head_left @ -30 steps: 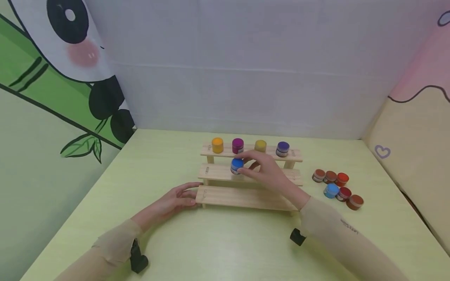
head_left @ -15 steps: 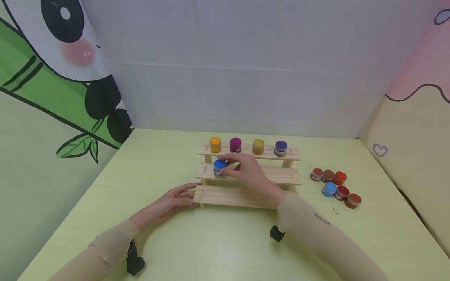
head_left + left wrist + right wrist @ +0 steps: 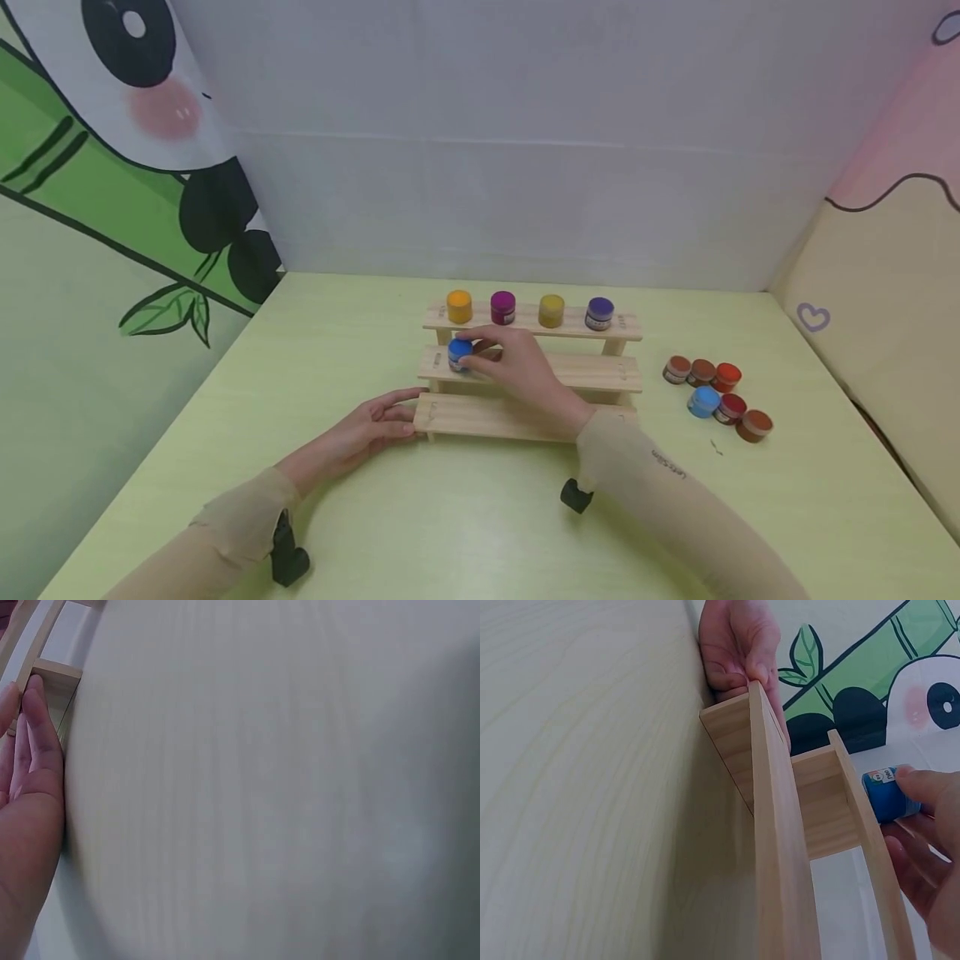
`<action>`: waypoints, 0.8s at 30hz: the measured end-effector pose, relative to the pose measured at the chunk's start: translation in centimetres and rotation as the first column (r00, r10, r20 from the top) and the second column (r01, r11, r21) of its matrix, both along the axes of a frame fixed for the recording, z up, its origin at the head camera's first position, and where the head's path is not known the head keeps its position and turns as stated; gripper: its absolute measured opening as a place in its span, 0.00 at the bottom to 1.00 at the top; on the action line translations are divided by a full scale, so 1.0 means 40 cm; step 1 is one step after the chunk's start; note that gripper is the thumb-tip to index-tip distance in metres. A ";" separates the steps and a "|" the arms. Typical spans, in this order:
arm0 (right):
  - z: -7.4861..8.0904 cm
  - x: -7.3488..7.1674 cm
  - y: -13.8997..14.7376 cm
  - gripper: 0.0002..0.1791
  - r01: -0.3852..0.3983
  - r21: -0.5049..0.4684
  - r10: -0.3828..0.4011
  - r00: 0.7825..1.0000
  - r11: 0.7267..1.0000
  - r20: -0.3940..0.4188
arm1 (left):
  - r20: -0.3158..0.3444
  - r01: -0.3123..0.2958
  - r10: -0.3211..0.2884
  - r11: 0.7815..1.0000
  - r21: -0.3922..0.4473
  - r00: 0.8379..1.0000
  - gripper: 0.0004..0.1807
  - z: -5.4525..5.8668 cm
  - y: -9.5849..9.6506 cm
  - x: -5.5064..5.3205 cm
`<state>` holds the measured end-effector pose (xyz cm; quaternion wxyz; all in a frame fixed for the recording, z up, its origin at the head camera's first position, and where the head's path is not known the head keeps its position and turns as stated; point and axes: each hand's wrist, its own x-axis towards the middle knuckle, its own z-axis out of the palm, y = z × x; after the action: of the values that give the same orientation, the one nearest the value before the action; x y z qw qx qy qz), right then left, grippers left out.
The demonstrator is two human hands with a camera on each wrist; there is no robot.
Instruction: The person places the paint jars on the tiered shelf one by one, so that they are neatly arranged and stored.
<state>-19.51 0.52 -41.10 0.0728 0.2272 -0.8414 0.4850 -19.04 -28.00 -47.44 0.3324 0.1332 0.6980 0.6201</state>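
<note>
A three-tier wooden display rack [image 3: 480,415] stands on the table. At the left end of its middle shelf, my right hand [image 3: 517,367] pinches a small blue paint jar [image 3: 459,354] between thumb and fingers. In the right wrist view the blue jar [image 3: 889,795] is upright against the shelf, its label partly showing; whether it bears its full weight there I cannot tell. My left hand [image 3: 375,429] holds the left end of the lowest shelf, the thumb in front and fingers around the end. Orange [image 3: 460,307], purple [image 3: 503,308], yellow [image 3: 551,311] and violet [image 3: 599,314] jars line the top shelf.
Right of the rack, several jars form two rows on the table: two brown ones and a red jar [image 3: 726,377] behind, a light blue jar [image 3: 703,402], a dark red jar [image 3: 730,408] and a brown jar [image 3: 754,426] in front. A pale wall stands behind.
My right hand has carried the blue paint jar leftward along the middle shelf to its left end. My left hand has stayed at the rack's end.
</note>
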 end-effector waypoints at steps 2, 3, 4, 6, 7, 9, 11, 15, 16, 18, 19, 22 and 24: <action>-0.002 -0.002 -0.002 0.19 0.002 0.005 -0.002 1.000 1.000 0.002 | -0.002 -0.002 0.002 1.000 -0.001 1.000 0.39 -0.001 0.000 -0.001; -0.002 -0.002 -0.003 0.19 0.004 0.008 -0.004 1.000 1.000 0.002 | -0.005 0.000 0.000 1.000 0.001 1.000 0.39 -0.002 0.000 -0.001; -0.002 -0.001 -0.003 0.19 0.005 0.009 -0.005 1.000 1.000 0.005 | -0.005 0.001 -0.001 1.000 0.001 1.000 0.39 -0.002 0.000 -0.002; -0.003 0.000 -0.003 0.19 0.013 0.007 -0.013 1.000 1.000 0.013 | -0.008 0.006 -0.006 1.000 0.007 1.000 0.39 -0.004 0.001 -0.003; -0.003 0.001 -0.003 0.19 0.018 0.004 -0.018 1.000 1.000 0.021 | -0.006 0.004 -0.004 1.000 0.010 1.000 0.39 -0.004 0.001 -0.003; -0.008 0.000 -0.003 0.20 0.025 -0.003 -0.025 0.999 1.000 0.037 | -0.002 0.002 -0.002 1.000 0.016 1.000 0.39 -0.004 0.002 -0.003; -0.013 -0.001 -0.003 0.20 0.032 -0.013 -0.031 0.998 0.999 0.058 | 0.001 0.000 0.000 1.000 0.021 1.000 0.39 -0.004 0.003 -0.003; -0.025 -0.006 -0.001 0.22 0.035 -0.042 -0.031 0.994 0.999 0.101 | 0.001 -0.006 0.006 1.000 0.017 1.000 0.39 -0.002 0.005 -0.005; -0.026 -0.007 -0.001 0.22 0.034 -0.049 -0.028 0.993 0.998 0.111 | -0.001 -0.006 0.006 1.000 0.014 1.000 0.39 -0.001 0.005 -0.005; -0.030 -0.009 0.000 0.22 0.027 -0.060 -0.020 0.992 0.998 0.124 | -0.003 -0.008 0.008 1.000 0.007 1.000 0.39 0.000 0.005 -0.006; -0.030 -0.009 0.000 0.22 0.023 -0.063 -0.015 0.991 0.998 0.129 | -0.002 -0.008 0.008 1.000 0.006 1.000 0.39 0.000 0.005 -0.006; -0.032 -0.007 0.000 0.23 0.014 -0.057 -0.006 0.991 0.998 0.134 | 0.000 -0.008 0.008 1.000 0.007 1.000 0.39 -0.001 0.005 -0.006; -0.034 -0.006 0.001 0.23 0.011 -0.049 -0.004 0.991 0.999 0.134 | 0.002 -0.006 0.006 1.000 0.012 1.000 0.39 -0.002 0.006 -0.006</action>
<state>-19.75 0.55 -42.45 0.0235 0.1891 -0.8329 0.5197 -19.29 -27.78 -47.54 0.3303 0.1327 0.6943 0.6255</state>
